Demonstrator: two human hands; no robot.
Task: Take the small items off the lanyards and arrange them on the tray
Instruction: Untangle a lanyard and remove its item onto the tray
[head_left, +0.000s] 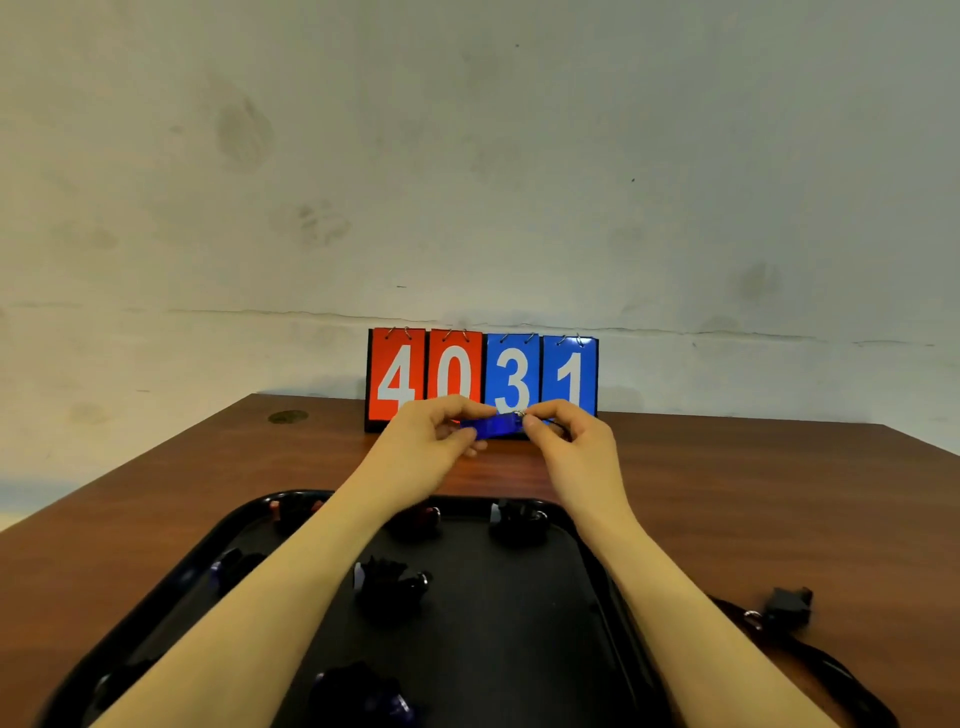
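Both hands are raised above the far end of a black tray (519, 623). My left hand (426, 441) pinches the left end of a small blue translucent item (496, 425). My right hand (571, 441) pinches the metal ring at its right end, where a black lanyard runs behind the fingers. Several dark small items lie on the tray, such as one in the middle (389, 579), one at the far right (519, 522) and a bluish one near the front (363, 696). Both forearms cover part of the tray.
A flip scoreboard (480, 379) reading 4031 stands at the back of the brown table (753, 493) against the wall. A black lanyard with a clip (787, 605) lies on the table to the right of the tray.
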